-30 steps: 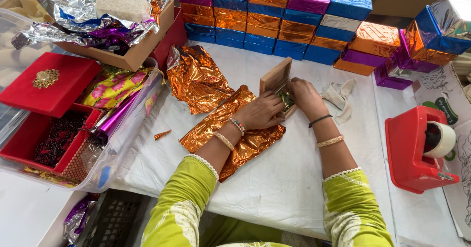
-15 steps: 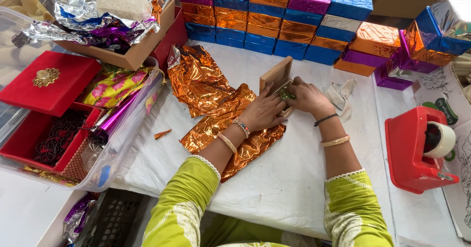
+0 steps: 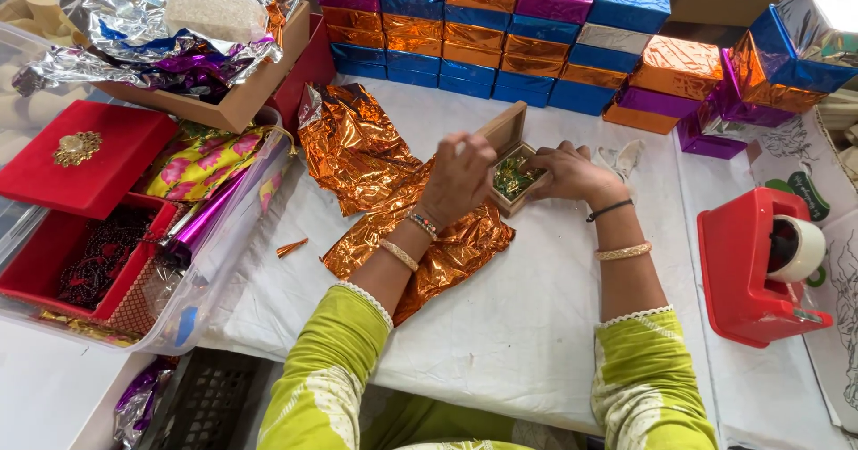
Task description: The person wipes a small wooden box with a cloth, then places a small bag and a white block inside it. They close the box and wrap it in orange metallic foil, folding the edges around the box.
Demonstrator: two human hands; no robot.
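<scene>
Left hand (image 3: 460, 177) now raised, perhaps above wooden box (image 3: 509, 159)

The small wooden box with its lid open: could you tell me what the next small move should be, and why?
Probably swing the lid shut: the small wooden box stands open with its contents inside, the right hand steadies it, and the left hand is by the lid.

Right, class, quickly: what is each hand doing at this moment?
Left hand: raised over the small wooden box, fingers curled, grip unclear.
Right hand: resting on the box, holding it steady.
</scene>
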